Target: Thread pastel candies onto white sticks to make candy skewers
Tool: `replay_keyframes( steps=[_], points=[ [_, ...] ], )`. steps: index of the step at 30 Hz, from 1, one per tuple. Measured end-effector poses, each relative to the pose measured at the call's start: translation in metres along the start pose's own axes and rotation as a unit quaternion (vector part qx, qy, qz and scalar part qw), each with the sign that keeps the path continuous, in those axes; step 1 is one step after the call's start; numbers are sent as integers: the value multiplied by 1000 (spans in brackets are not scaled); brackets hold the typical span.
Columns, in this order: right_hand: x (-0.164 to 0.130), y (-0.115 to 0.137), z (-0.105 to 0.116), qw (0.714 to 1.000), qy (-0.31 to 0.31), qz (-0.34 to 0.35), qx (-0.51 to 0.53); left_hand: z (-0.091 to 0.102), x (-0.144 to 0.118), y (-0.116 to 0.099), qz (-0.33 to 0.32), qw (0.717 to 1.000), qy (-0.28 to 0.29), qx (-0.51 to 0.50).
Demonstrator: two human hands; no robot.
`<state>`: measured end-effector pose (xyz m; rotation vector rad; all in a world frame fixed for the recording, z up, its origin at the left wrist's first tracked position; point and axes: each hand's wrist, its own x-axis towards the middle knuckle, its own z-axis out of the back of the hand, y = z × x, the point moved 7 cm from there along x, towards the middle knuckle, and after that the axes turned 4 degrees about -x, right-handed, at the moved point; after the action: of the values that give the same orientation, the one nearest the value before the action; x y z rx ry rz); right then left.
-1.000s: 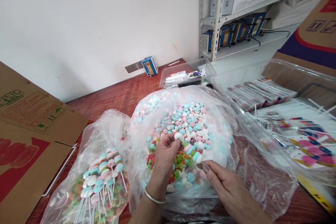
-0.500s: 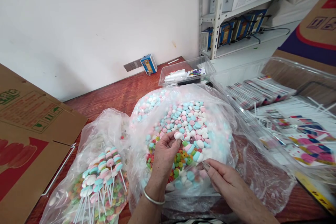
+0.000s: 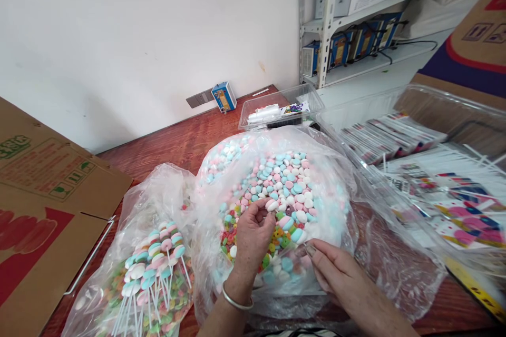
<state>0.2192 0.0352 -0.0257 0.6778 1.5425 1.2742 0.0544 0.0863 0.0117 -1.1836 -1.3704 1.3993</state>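
Pastel disc candies (image 3: 284, 179), pink, blue and white, fill the clear plastic bag (image 3: 340, 205) mid-table (image 3: 174, 142). Left, finished candy sticks (image 3: 152, 266) lie bagged. The left hand (image 3: 253, 231) has now pinched a pink-white piece, dipping lower than before. The right hand (image 3: 336, 268) stays curled at the bag's edge, its grip hidden.

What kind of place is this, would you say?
Likely a small candy-packing workroom: an open bag of loose candies, a bag of finished candy sticks, trays of printed wrappers, and cardboard cartons.
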Motion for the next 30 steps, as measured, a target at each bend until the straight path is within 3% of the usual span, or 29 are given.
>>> replay_keyframes(
  steps=[10,17,20,24,30],
  points=[
    [4,3,-18,994,16,-9,111,-4,-2,-1,-37,999,0,17],
    [10,1,-24,998,-19,41,46,0,-4,-3,-53,997,-35,36],
    [10,7,-25,996,-46,72,13,-3,-3,-3,-21,996,-31,-83],
    [7,24,-26,987,-76,121,-76,-15,-2,-2,47,944,-64,-320],
    [4,27,-30,949,-125,184,-225,-35,-9,-6,110,891,-110,-426]
  ],
)
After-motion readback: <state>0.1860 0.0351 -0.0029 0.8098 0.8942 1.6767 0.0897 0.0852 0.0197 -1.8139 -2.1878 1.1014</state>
